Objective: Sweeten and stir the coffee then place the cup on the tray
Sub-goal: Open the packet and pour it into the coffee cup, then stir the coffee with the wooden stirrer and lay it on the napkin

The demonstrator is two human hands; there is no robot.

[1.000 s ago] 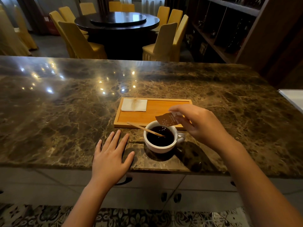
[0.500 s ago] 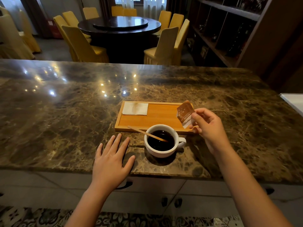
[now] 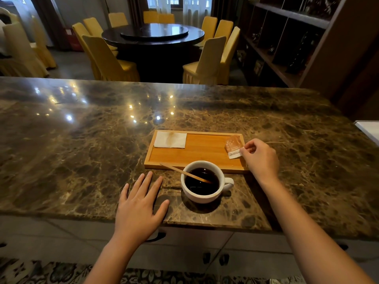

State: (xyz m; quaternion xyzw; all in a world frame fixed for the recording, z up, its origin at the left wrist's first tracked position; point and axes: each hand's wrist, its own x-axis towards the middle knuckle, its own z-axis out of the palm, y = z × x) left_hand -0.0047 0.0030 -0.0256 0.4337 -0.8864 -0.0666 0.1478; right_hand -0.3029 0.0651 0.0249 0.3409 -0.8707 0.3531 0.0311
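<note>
Cup (image 3: 202,182) of black coffee sitting on the bench (image 3: 82,144) near the front edge, just in front of the tray (image 3: 203,152), not on it. Stirrer (image 3: 184,172) leaning in the cup, top end poking out left over the tray's front rim. Right hand (image 3: 259,158) at the tray's right end, grip pinched on a sugar packet (image 3: 233,146) over the tray. Left hand (image 3: 139,206) flat on the bench left of the cup, fingers spread, holding nothing. Napkin (image 3: 170,139) in the tray's back left corner.
</note>
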